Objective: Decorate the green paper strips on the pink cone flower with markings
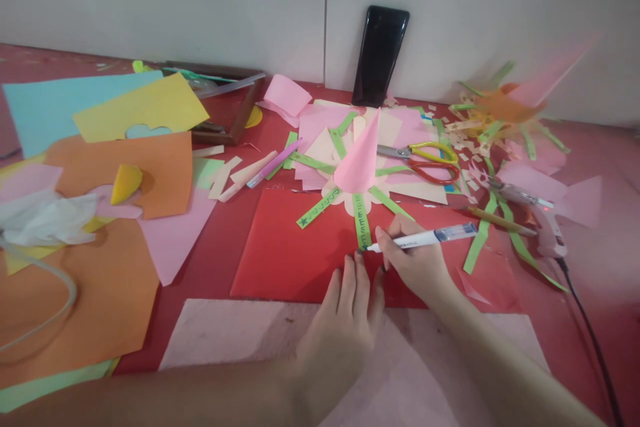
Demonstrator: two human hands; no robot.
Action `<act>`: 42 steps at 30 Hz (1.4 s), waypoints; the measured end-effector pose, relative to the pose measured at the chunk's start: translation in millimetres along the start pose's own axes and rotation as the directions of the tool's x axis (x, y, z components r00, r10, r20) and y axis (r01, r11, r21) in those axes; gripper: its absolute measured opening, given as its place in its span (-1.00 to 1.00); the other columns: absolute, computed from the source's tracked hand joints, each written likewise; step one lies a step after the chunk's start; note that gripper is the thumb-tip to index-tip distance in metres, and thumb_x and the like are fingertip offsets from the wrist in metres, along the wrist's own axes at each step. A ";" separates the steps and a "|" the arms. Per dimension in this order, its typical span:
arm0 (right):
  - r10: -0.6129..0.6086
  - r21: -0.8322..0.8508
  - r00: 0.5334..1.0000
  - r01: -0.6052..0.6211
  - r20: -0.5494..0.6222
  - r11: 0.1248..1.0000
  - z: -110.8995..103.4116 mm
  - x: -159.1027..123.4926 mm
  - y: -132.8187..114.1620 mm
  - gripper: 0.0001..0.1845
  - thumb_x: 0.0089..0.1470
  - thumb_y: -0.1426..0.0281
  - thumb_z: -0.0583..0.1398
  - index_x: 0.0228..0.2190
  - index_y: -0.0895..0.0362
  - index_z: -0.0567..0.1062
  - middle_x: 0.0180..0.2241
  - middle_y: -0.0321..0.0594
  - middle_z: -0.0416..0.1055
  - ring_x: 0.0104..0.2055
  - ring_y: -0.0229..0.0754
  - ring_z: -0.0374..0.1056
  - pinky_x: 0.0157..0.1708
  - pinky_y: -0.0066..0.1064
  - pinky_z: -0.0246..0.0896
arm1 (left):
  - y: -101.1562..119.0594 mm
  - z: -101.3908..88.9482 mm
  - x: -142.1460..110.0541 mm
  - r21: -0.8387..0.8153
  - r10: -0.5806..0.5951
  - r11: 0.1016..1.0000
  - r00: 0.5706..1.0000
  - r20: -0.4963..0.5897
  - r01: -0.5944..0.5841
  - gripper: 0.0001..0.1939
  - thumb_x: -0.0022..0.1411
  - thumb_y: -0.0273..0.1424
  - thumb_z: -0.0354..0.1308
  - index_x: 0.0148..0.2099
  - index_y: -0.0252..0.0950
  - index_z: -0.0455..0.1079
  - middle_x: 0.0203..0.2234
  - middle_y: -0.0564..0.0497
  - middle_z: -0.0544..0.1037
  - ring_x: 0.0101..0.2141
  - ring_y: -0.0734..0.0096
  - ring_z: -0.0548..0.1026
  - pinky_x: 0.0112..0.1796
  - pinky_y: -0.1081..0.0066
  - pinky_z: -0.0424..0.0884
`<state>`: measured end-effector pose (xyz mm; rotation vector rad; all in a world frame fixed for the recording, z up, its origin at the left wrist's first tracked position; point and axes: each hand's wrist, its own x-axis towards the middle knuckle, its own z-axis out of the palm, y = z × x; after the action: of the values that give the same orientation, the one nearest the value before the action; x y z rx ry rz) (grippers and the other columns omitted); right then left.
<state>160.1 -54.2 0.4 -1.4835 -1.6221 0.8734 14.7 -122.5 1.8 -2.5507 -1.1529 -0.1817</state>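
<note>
My right hand (417,257) grips a white marker (423,239), its tip at the lower end of a green paper strip (363,217) that bears dark marks. My left hand (345,313) lies flat with fingers stretched out, a fingertip at that strip's end. Several green strips spread from a pink paper cone (357,160) on a pale scalloped paper base (340,199). One strip, to the left (319,209), carries marks and a star. Below them is a smooth red sheet (290,253).
Scissors (433,163) and a purple pen (275,163) lie near the cone. At right are a glue gun (547,213) with a cord and another paper cone piece (525,97). A phone (381,57) leans on the wall. Coloured paper (115,280) covers the left side.
</note>
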 end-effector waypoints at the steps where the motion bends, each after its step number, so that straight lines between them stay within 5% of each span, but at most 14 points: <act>1: 0.000 0.003 1.000 0.000 0.000 1.000 0.0 -0.1 0.1 -0.64 0.06 0.31 0.09 -0.67 0.08 0.09 -0.77 -0.43 0.15 -0.69 -0.35 0.13 -0.62 -0.49 0.11 | 0.3 0.4 -0.3 0.000 -0.001 1.000 1.000 0.000 0.001 -0.56 0.16 -0.52 -0.18 0.07 -0.50 0.20 -0.09 -0.32 0.42 -0.06 0.10 0.39 -0.09 0.23 0.28; 7: 0.064 0.018 0.998 -0.065 0.013 0.998 -0.4 0.0 -3.1 -0.69 0.06 0.29 0.10 -0.63 0.08 0.16 -0.77 -0.44 0.19 -0.71 -0.35 0.15 -0.67 -0.51 0.09 | 0.7 0.7 -0.8 0.011 0.002 1.000 1.000 0.019 -0.003 -0.57 0.16 -0.50 -0.17 0.07 -0.50 0.21 -0.07 -0.32 0.41 -0.05 0.11 0.39 -0.08 0.22 0.27; 42: 0.021 -0.016 1.000 -0.022 -0.023 1.000 -0.6 0.8 -2.9 -0.64 0.07 0.28 0.09 -0.68 0.08 0.13 -0.78 -0.41 0.19 -0.71 -0.35 0.14 -0.66 -0.49 0.07 | 1.1 1.5 -1.2 0.018 0.001 1.000 1.000 0.010 -0.001 -0.57 0.16 -0.50 -0.15 0.08 -0.49 0.22 -0.07 -0.32 0.41 -0.06 0.12 0.39 -0.08 0.22 0.29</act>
<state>159.3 -53.7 3.3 -1.5191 -1.6028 0.8546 14.7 -123.5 -0.2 -2.5391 -1.1515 -0.1582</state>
